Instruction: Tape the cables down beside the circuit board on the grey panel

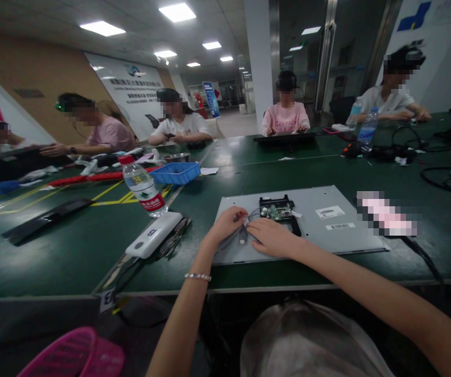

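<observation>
A flat grey metal panel lies on the green table in front of me. On its middle sit a black bracket and a green circuit board, with thin grey cables running off to the left. My left hand is at the panel's left part, its fingers closed on the cables. My right hand rests over the panel just below the board, its fingertips pressed together at the same cables, close to the left fingers. Two white labels show on the panel's right part.
Left of the panel are a white power bank, glasses, a water bottle and a blue tray. A phone with a cable lies right. Several people sit around the table. A pink basket stands below.
</observation>
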Motion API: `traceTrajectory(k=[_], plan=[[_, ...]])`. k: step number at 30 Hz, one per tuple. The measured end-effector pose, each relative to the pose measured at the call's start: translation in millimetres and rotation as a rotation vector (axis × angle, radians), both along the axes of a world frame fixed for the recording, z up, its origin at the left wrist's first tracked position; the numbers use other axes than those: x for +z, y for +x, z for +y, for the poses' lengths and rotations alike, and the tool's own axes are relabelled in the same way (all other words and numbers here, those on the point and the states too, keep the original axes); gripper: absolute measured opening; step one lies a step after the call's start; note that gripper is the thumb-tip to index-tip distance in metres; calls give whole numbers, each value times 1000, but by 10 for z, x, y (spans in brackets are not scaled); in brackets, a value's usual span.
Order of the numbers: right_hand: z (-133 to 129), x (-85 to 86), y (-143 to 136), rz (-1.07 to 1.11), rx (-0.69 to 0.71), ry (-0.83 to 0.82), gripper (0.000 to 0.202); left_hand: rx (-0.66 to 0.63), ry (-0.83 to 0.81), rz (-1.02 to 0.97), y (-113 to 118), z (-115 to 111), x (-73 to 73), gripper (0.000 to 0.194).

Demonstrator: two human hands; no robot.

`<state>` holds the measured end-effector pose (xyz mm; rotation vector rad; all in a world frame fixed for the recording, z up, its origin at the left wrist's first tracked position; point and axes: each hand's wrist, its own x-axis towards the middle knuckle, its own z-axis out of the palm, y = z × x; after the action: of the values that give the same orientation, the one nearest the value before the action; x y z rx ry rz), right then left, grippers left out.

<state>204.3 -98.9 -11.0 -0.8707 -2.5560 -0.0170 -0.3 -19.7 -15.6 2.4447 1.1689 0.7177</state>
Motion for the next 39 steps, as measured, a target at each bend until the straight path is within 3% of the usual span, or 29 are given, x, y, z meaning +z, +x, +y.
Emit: traceTrajectory(k=[14, 26, 29, 33, 39], plan=[[-38, 56, 29, -18, 71, -23, 21, 29, 23, 24, 33, -20, -10, 20], [-126, 221, 106, 44, 130, -100, 22, 169, 124, 66, 37, -52, 64, 18], [-57, 284, 273, 120, 64, -87, 25, 232, 163, 21, 44, -72, 81, 24], [128, 344, 694, 210, -139, -116, 29, 257, 152, 36, 30, -82, 82, 26], [373, 228, 1385, 230, -416, -398, 24, 198, 103, 95, 14, -61, 63, 22]])
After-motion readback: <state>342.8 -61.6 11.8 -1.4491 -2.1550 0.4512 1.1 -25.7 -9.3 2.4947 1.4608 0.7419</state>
